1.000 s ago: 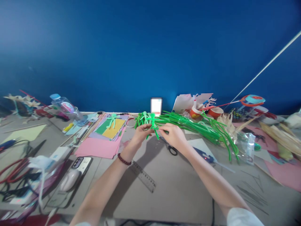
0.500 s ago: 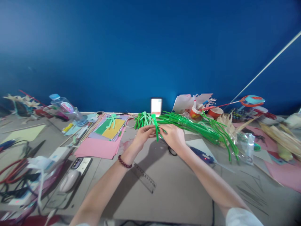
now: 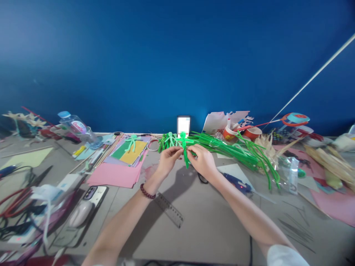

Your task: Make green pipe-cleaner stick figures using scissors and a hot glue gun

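Note:
Between both hands stands a bright green pipe-cleaner figure (image 3: 183,142), upright, with a round head, arms and hanging legs. My left hand (image 3: 171,158) pinches it from the left, and my right hand (image 3: 200,158) pinches its right side. Just behind my left hand are more small green figures (image 3: 169,139). A pale green figure (image 3: 132,143) lies on green and yellow sheets at the left. A bundle of long green pipe cleaners (image 3: 233,147) stretches away to the right of my right hand.
A clear ruler (image 3: 169,210) lies below the hands. Pink paper (image 3: 115,175), a phone (image 3: 99,193) and a bottle (image 3: 79,126) are at the left. A blue glue gun (image 3: 237,183), red cups (image 3: 229,133) and dried husks (image 3: 331,166) are at the right. A small screen (image 3: 183,125) stands behind.
The green figure now shows its head and arms more fully, facing the camera between the hands. The fingers have shifted slightly on it and the left fingers sit a little lower.

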